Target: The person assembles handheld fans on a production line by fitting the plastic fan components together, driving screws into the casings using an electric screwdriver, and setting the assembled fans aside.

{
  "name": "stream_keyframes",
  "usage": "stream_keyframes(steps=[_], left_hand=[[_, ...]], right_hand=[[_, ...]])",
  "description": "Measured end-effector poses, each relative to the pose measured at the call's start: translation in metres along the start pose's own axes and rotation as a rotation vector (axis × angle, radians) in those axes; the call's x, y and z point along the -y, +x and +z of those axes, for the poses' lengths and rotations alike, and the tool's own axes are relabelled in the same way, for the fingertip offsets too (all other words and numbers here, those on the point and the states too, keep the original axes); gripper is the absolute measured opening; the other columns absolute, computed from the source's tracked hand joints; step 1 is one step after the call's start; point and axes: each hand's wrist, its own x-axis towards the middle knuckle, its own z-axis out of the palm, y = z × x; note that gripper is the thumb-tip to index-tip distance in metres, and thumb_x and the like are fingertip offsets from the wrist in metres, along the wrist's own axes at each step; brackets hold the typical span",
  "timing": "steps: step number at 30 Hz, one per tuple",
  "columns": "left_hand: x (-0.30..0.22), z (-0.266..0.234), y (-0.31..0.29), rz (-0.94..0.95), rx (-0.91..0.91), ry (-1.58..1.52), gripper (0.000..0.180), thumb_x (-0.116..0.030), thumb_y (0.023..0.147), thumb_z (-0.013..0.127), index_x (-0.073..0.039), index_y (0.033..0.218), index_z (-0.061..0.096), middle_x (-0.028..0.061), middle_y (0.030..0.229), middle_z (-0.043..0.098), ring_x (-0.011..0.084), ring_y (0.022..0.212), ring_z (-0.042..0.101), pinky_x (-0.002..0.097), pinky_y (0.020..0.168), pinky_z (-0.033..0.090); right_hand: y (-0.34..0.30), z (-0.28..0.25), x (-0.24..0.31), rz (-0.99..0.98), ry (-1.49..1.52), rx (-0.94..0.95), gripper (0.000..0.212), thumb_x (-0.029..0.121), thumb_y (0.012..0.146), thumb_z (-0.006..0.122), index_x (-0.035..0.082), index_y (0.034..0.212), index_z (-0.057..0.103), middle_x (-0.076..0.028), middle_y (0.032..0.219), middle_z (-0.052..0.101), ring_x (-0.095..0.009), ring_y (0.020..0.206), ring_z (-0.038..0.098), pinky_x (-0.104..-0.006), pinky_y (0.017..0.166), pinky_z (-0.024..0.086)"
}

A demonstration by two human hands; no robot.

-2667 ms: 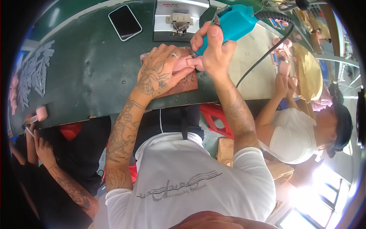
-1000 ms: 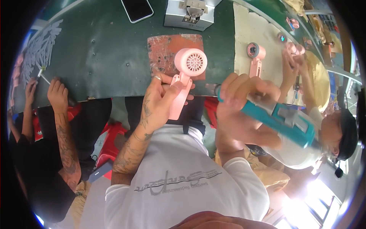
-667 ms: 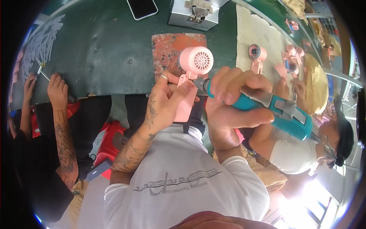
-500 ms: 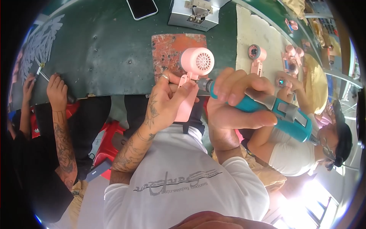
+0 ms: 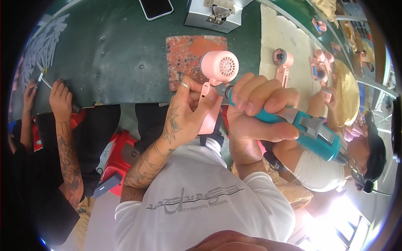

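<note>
My left hand (image 5: 188, 106) is closed around the handle of a pink handheld fan (image 5: 220, 66), a round-headed housing with a slotted grille. The fan stands upright above the table's near edge, its grille toward the right. In my right hand (image 5: 261, 106) is a teal electric screwdriver (image 5: 320, 140), gripped near its front end. Its grey nose meets the fan at the neck, where handle and head join. My left thumb lies right beside that spot. The screwdriver's tip and any screw there are hidden.
Behind the fan lies a worn red mat (image 5: 190, 48) on the green table (image 5: 121, 62). A phone (image 5: 155, 8) and a box (image 5: 213, 19) lie farther back. Another open-headed pink fan (image 5: 282, 62) rests on cardboard at right. Co-workers sit close on both sides; one hand (image 5: 62, 100) is at left.
The fan and both my hands have shifted slightly right. The screwdriver's rear end has dipped a little. The right co-worker's hands have moved, turning the pink part they hold.
</note>
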Motion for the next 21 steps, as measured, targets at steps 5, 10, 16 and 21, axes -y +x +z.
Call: stream_keyframes(steps=[5, 10, 16, 21], left_hand=[[0.0053, -0.0013, -0.0011, -0.016, -0.022, -0.035, 0.018, -0.012, 0.104, 0.060, -0.002, 0.107, 0.046, 0.0123, 0.094, 0.073, 0.0087, 0.084, 0.068, 0.0251, 0.070, 0.053], [0.0081, -0.0016, -0.0011, 0.003, -0.014, -0.066, 0.017, -0.012, 0.104, 0.060, -0.002, 0.107, 0.046, 0.0125, 0.095, 0.073, 0.0087, 0.084, 0.069, 0.0252, 0.070, 0.053], [0.0013, -0.0030, -0.0009, 0.033, -0.026, 0.076, 0.017, -0.010, 0.103, 0.061, -0.002, 0.106, 0.046, 0.0131, 0.094, 0.074, 0.0088, 0.085, 0.069, 0.0249, 0.070, 0.053], [0.0022, -0.0025, -0.0035, 0.103, -0.026, 0.180, 0.018, -0.010, 0.103, 0.061, -0.001, 0.106, 0.046, 0.0129, 0.097, 0.074, 0.0087, 0.085, 0.069, 0.0245, 0.070, 0.053]], right_hand=[[-0.0007, -0.0014, 0.0006, -0.001, -0.001, 0.008, 0.067, 0.080, 0.095, 0.040, 0.013, 0.093, 0.046, -0.001, 0.067, 0.048, -0.015, 0.051, 0.046, -0.0296, 0.049, 0.038], [0.0008, -0.0020, 0.0048, 0.005, -0.037, 0.034, 0.067, 0.080, 0.095, 0.041, 0.013, 0.093, 0.047, -0.001, 0.067, 0.048, -0.016, 0.052, 0.047, -0.0297, 0.049, 0.038], [-0.0002, -0.0008, 0.0061, 0.005, -0.052, 0.056, 0.068, 0.080, 0.093, 0.042, 0.013, 0.094, 0.047, -0.002, 0.068, 0.050, -0.016, 0.052, 0.048, -0.0303, 0.049, 0.040], [-0.0017, -0.0014, 0.0075, -0.013, -0.024, 0.087, 0.068, 0.080, 0.092, 0.045, 0.012, 0.096, 0.048, -0.003, 0.069, 0.051, -0.017, 0.053, 0.049, -0.0305, 0.049, 0.041]])
